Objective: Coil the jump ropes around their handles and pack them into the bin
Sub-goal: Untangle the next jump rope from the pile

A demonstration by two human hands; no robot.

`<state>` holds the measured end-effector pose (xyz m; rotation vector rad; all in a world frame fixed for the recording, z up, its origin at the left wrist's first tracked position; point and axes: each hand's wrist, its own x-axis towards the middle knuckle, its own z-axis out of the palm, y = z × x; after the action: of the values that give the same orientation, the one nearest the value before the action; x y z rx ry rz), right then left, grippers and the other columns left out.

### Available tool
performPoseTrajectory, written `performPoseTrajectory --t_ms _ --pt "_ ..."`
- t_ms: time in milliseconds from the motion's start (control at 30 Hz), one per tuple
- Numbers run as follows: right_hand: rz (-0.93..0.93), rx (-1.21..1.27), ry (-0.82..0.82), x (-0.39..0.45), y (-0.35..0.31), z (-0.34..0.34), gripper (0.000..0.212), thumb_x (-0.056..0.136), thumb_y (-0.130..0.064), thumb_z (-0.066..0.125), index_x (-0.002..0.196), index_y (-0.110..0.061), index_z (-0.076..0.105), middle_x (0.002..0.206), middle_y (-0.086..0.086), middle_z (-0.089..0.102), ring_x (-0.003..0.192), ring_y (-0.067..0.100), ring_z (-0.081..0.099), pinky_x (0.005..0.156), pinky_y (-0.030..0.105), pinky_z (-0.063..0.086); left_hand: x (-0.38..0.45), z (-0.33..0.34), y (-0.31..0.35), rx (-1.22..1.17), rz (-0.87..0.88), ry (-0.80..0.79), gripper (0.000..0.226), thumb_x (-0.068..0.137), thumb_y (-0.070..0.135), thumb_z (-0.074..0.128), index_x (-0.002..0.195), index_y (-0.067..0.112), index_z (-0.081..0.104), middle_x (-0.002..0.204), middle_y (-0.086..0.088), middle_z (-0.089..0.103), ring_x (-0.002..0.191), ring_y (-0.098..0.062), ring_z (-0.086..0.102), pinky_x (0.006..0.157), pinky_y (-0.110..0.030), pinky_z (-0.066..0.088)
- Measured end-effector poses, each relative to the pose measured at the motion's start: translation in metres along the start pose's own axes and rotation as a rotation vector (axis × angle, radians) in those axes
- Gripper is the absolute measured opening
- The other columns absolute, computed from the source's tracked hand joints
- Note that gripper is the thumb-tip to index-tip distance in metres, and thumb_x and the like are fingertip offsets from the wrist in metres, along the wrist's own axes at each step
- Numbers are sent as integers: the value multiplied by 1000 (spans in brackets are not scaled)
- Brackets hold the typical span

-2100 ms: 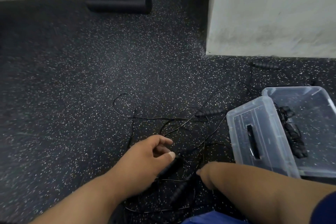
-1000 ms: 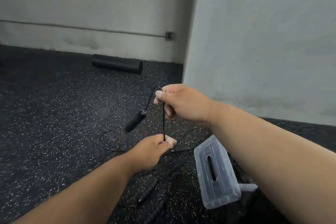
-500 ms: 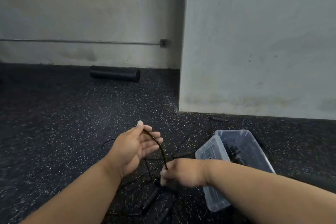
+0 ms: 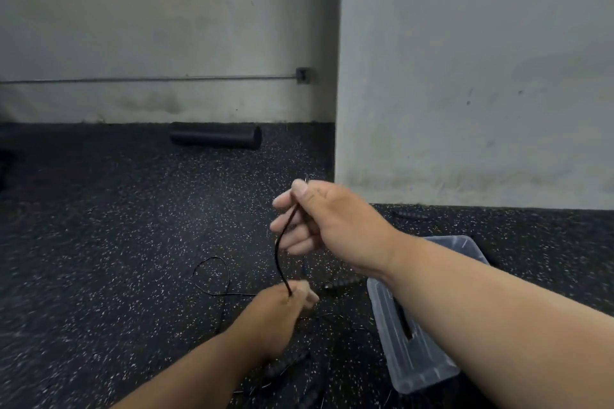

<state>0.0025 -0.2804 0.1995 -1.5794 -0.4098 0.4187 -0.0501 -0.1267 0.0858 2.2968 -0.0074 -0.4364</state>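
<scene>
Head view, looking down at a jump-rope cord stretched between two hands. The right hand, raised, pinches the black cord between thumb and forefinger; its other fingers are loosely curled. The left hand, lower and near the floor, has its grip closed round the cord's lower end, so that the cord runs in a slight bow between them.

Progress, judged from the layout: early to middle. The clear plastic bin stands on the floor at right, mostly hidden by the right forearm, so its contents cannot be made out. Its clear lid lies just beside it, off the bin. The held rope is not yet coiled. Loose cord forms a loop on the floor, a ribbed black handle lies between the hands and the lid, more handles lie below the left hand, and another handle lies by the wall. Several ropes thus appear left to coil and pack.

Surroundings: black rubber floor flecked white; stained pale walls with a projecting corner; a conduit and outlet box; a black foam roller at the wall's foot.
</scene>
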Motion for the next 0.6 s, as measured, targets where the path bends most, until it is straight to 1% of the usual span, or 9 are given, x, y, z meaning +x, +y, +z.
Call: performPoseTrajectory --t_ms 67,133,233,300,400,433,500,533,600 --pt "-9 52 51 7 3 -9 44 112 -43 37 117 -9 66 101 12 77 81 24 72 78 39 60 -2 -13 12 -300 -69 103 50 114 42 29 105 17 72 97 5 80 99 -20 73 98 -45 58" --pt "30 9 89 10 17 -19 43 112 -42 38 116 -13 69 103 10 75 86 22 70 82 41 55 0 -36 25 -584 -61 207 53 114 42 29 108 6 67 96 -10 81 96 -33 76 89 -49 62" --pt "112 -307 -18 3 53 -19 27 107 -28 47 120 -21 70 114 -3 71 100 16 65 90 38 50 -1 -70 38 -984 -5 236 53 113 44 29 116 2 61 104 -26 76 98 -43 75 77 -43 67" --pt "193 -351 -119 3 79 -9 24 102 -21 57 121 -28 70 110 -3 70 94 16 59 83 36 47 -1 -84 39 -1175 -5 230 51 111 46 32 114 5 62 101 -27 76 96 -42 76 67 -35 66" --pt "269 -365 -246 9 99 4 20 102 -24 60 115 -35 69 107 0 72 85 18 53 76 37 42 3 -94 32 -1311 -25 243 48 111 46 33 110 9 63 90 -21 75 85 -36 78 60 -31 65" --pt "280 -423 -320 9 102 5 17 105 -27 57 115 -32 69 102 -3 70 79 17 52 72 32 41 5 -96 30 -1339 -17 246 47 111 47 34 110 9 62 88 -20 75 84 -36 79 59 -30 65" --pt "288 -617 -424 6 105 0 25 111 -33 48 114 -21 69 88 -13 63 62 2 52 63 24 43 8 -100 26 -1356 1 278 47 111 47 34 111 9 62 88 -19 75 85 -35 79 60 -30 65" --pt "294 -661 -407 5 106 -3 30 112 -35 46 108 -17 69 82 -15 63 60 -2 53 61 21 42 10 -101 24 -1343 1 305 48 111 48 34 112 10 62 91 -20 76 85 -34 79 61 -31 65" --pt "283 -590 -267 4 102 -8 31 111 -34 46 98 -17 67 81 -10 69 68 6 64 61 23 47 12 -101 15 -1277 3 313 52 109 54 35 120 11 62 106 -20 77 92 -32 79 72 -36 67"
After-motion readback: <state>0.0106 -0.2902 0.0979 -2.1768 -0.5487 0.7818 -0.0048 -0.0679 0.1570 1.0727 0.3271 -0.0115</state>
